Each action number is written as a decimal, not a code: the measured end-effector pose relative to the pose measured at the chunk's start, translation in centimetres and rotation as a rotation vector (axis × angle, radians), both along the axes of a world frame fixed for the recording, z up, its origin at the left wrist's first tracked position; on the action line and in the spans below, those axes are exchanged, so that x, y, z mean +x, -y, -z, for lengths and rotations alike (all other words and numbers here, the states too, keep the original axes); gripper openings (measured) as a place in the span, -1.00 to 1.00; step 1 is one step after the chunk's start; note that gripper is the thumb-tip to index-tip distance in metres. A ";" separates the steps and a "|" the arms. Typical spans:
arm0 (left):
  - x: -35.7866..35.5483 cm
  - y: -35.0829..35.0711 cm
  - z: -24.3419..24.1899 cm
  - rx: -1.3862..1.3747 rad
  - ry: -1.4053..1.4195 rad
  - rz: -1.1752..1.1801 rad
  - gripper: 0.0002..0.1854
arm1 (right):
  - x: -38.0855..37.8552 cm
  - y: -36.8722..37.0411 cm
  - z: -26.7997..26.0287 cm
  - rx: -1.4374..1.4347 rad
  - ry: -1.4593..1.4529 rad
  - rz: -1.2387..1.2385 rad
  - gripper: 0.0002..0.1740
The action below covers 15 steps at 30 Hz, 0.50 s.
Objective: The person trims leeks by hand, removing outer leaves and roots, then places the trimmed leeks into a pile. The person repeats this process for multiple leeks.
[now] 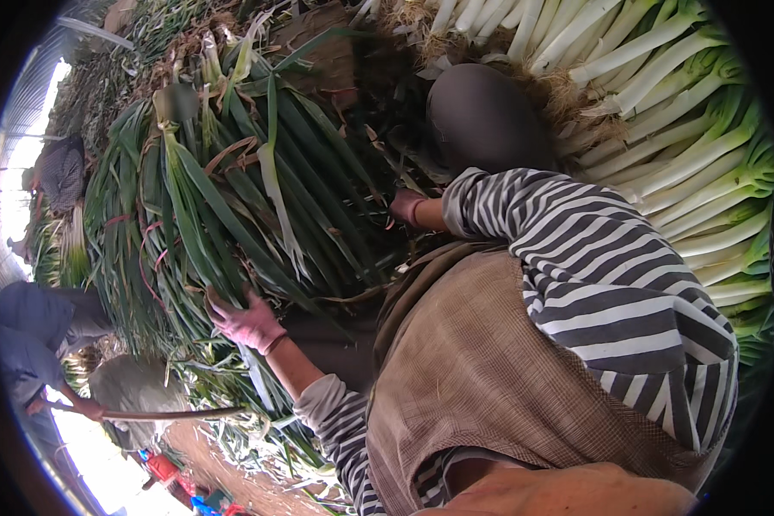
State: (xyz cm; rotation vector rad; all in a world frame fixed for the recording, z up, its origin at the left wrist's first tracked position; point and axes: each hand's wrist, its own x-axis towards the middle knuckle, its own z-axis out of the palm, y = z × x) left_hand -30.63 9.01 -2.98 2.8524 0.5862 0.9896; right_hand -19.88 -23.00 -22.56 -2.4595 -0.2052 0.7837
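Observation:
My left hand [248, 322], in a pinkish glove, lies with spread fingers against the lower edge of a large heap of green leek leaves [193, 213]. My right hand [407, 206], also gloved, is low beside my raised knee, near the leaf ends; its fingers are partly hidden, and whether it grips something cannot be told. Between my hands and beyond them the long leaves spread out. One loose leek with a pale stalk [274, 187] lies on top. Pink ties [151, 258] show among the leaves at the heap's left side.
Trimmed leeks with white shafts and roots [671, 142] are stacked at the right. A co-worker in blue [32, 335] holds a long curved stick [168, 414] at the left; another person [61, 171] is farther back. Leaf scraps [258, 445] and red and blue items [164, 467] lie at bottom left.

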 end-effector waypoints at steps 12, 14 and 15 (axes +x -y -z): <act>0.2 -0.5 0.4 -0.119 -0.038 -0.012 -0.33 | -6.7 -5.2 1.8 0.038 -0.473 -0.604 -0.52; 0.3 -0.4 0.4 -0.098 -0.022 0.011 -0.35 | -6.2 -3.7 2.5 -0.026 -0.464 -0.753 -0.52; 0.4 -0.3 0.4 -0.111 -0.034 -0.009 -0.34 | -5.8 -3.0 2.6 -0.050 -0.452 -0.831 -0.52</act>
